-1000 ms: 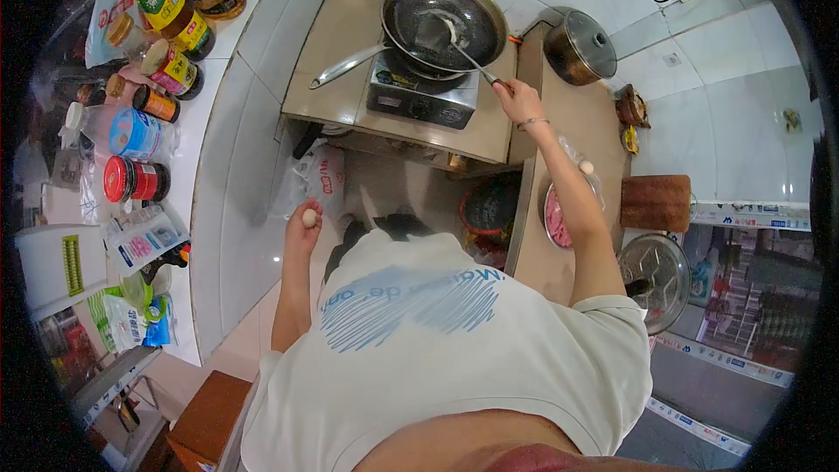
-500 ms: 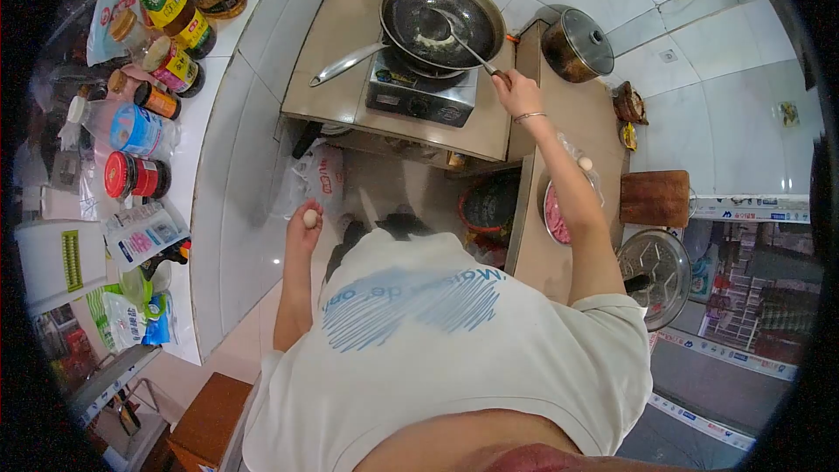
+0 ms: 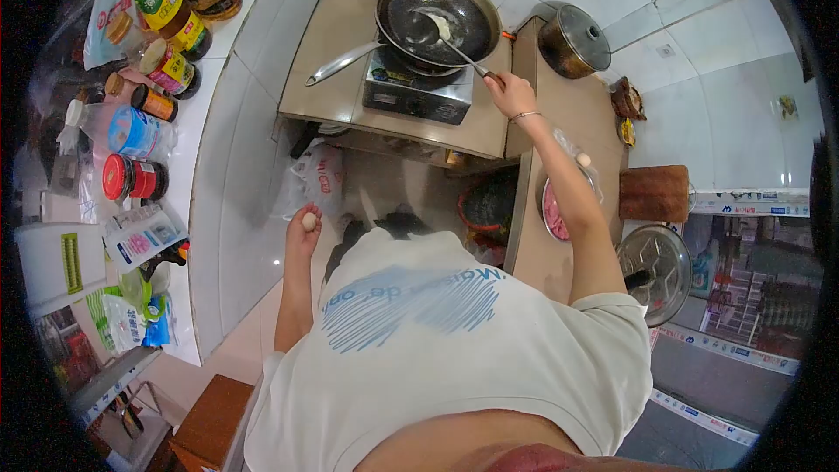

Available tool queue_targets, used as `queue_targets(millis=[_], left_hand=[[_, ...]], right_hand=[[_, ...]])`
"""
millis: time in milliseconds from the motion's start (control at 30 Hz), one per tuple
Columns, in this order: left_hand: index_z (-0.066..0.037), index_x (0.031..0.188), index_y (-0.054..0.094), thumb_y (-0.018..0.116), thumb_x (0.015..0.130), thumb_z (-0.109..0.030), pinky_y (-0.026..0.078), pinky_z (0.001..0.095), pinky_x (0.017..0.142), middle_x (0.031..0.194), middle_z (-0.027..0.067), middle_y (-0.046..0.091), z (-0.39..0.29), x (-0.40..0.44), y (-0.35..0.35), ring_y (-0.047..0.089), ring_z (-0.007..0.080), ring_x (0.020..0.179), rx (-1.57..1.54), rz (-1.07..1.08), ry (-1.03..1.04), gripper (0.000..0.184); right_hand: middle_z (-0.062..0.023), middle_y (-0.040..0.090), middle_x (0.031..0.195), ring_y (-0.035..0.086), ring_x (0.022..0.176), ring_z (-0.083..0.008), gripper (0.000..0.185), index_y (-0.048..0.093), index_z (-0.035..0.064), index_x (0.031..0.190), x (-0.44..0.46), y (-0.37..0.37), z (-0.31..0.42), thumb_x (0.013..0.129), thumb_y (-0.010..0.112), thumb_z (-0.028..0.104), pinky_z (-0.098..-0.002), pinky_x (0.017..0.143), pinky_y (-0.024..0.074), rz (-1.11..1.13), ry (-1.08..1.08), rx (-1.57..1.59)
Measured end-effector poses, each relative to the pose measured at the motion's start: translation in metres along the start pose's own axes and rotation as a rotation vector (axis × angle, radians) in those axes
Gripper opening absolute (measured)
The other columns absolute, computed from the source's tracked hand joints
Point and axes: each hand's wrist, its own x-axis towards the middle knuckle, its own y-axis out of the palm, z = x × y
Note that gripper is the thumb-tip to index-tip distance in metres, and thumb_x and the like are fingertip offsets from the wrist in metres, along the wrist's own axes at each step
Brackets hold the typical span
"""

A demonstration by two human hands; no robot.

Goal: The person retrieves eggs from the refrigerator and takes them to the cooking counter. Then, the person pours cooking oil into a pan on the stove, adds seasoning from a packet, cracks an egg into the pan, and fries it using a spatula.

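My right hand (image 3: 509, 94) is closed round the handle of a ladle (image 3: 465, 59), whose head rests inside a dark frying pan (image 3: 411, 13). A small whitish mass (image 3: 442, 28) lies in the pan beside the ladle's head. The pan sits on a portable stove (image 3: 418, 94), its metal handle pointing to the lower left. My left hand (image 3: 302, 229) hangs low at the left, fingers curled round an egg (image 3: 309, 221). Under my right forearm, a plate of pink meat (image 3: 554, 212) stands on the side counter, with another egg (image 3: 583, 159) near it.
A lidded pot (image 3: 574, 42) stands right of the stove. A wooden board (image 3: 654, 193) and a glass lid (image 3: 654, 274) lie further right. Sauce bottles (image 3: 166, 7) and jars (image 3: 135, 177) crowd the left ledge. A plastic bag (image 3: 315, 179) hangs below the counter.
The ladle's head has moved about within the pan, and the whitish mass has shifted up and now looks more gathered. My left hand stays low with the egg.
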Motion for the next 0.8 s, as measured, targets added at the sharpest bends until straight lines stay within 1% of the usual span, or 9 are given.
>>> queue_targets(millis=[67, 133, 200, 233, 300, 533, 633, 700, 800], left_hand=[[-0.002, 0.094, 0.058, 0.056, 0.083, -0.011, 0.054, 0.0231, 0.054, 0.079, 0.009, 0.061, -0.001, 0.002, 0.001, 0.062, 0.0198, 0.069, -0.003, 0.018, -0.009, 0.015], [-0.002, 0.095, 0.057, 0.056, 0.083, -0.011, 0.053, 0.0228, 0.054, 0.082, 0.01, 0.061, -0.001, 0.001, 0.004, 0.061, 0.0205, 0.073, 0.018, -0.009, 0.015, 0.015], [-0.002, 0.095, 0.057, 0.056, 0.083, -0.011, 0.053, 0.0227, 0.054, 0.083, 0.0104, 0.061, -0.001, 0.003, 0.004, 0.061, 0.0207, 0.075, 0.03, -0.014, 0.023, 0.016], [-0.002, 0.095, 0.057, 0.056, 0.083, -0.011, 0.052, 0.0226, 0.055, 0.084, 0.0108, 0.06, -0.001, 0.003, 0.004, 0.061, 0.0208, 0.076, 0.04, -0.019, 0.031, 0.016], [-0.002, 0.095, 0.057, 0.056, 0.083, -0.011, 0.052, 0.0227, 0.055, 0.084, 0.0105, 0.061, 0.0, 0.001, 0.005, 0.061, 0.0208, 0.075, 0.041, -0.022, 0.032, 0.016], [-0.002, 0.096, 0.058, 0.056, 0.082, -0.011, 0.052, 0.0228, 0.054, 0.082, 0.009, 0.061, 0.001, 0.001, 0.0, 0.061, 0.0206, 0.072, 0.031, -0.018, -0.004, 0.016], [-0.003, 0.093, 0.058, 0.057, 0.083, -0.012, 0.049, 0.022, 0.056, 0.085, 0.0074, 0.06, 0.001, -0.002, 0.001, 0.06, 0.0179, 0.073, 0.056, -0.034, 0.006, 0.013], [-0.003, 0.092, 0.058, 0.057, 0.082, -0.012, 0.049, 0.022, 0.055, 0.084, 0.0073, 0.06, 0.001, -0.003, 0.0, 0.06, 0.0176, 0.072, 0.048, -0.035, 0.01, 0.013], [-0.003, 0.092, 0.058, 0.058, 0.082, -0.011, 0.049, 0.022, 0.055, 0.083, 0.0071, 0.06, 0.001, 0.0, -0.003, 0.06, 0.0172, 0.071, 0.028, -0.019, 0.007, 0.013]], right_hand=[[-0.023, 0.062, 0.08, 0.06, 0.077, -0.0397, 0.036, 0.062, 0.0036, 0.086, -0.002, -0.007, 0.005, 0.083, 0.053, 0.038, -0.0463, 0.069, 0.0477, -0.012, 0.005, 0.015], [-0.0231, 0.062, 0.08, 0.06, 0.077, -0.0396, 0.036, 0.062, 0.0036, 0.086, -0.001, -0.008, 0.005, 0.083, 0.053, 0.038, -0.0463, 0.069, 0.0477, -0.022, 0.009, 0.03], [-0.0196, 0.062, 0.075, 0.059, 0.073, -0.0386, 0.032, 0.062, 0.0027, 0.085, 0.003, 0.0, -0.003, 0.083, 0.056, 0.035, -0.0438, 0.066, 0.047, -0.087, 0.034, -0.02], [-0.0196, 0.062, 0.075, 0.059, 0.073, -0.0386, 0.032, 0.062, 0.0027, 0.085, 0.005, 0.004, -0.008, 0.083, 0.056, 0.035, -0.0438, 0.066, 0.047, -0.088, 0.035, -0.02], [-0.0221, 0.062, 0.08, 0.06, 0.078, -0.0394, 0.034, 0.062, 0.0047, 0.086, 0.009, 0.008, -0.012, 0.083, 0.053, 0.038, -0.0463, 0.07, 0.0479, -0.028, 0.025, -0.073], [-0.0206, 0.063, 0.082, 0.06, 0.078, -0.0392, 0.034, 0.063, 0.0051, 0.089, 0.004, 0.007, 0.0, 0.083, 0.053, 0.037, -0.0455, 0.071, 0.0482, -0.031, 0.027, -0.046], [-0.0198, 0.063, 0.083, 0.06, 0.079, -0.0386, 0.034, 0.063, 0.0049, 0.089, 0.001, 0.003, 0.001, 0.083, 0.053, 0.037, -0.045, 0.072, 0.048, -0.004, 0.04, -0.039], [-0.0204, 0.063, 0.083, 0.06, 0.079, -0.0383, 0.033, 0.064, 0.0052, 0.089, -0.002, -0.001, 0.002, 0.083, 0.053, 0.036, -0.0446, 0.072, 0.0479, 0.066, 0.085, -0.038], [-0.0211, 0.062, 0.081, 0.06, 0.078, -0.0387, 0.035, 0.064, 0.0037, 0.088, -0.008, 0.001, -0.004, 0.083, 0.053, 0.037, -0.044, 0.071, 0.0478, 0.038, 0.03, 0.049]])
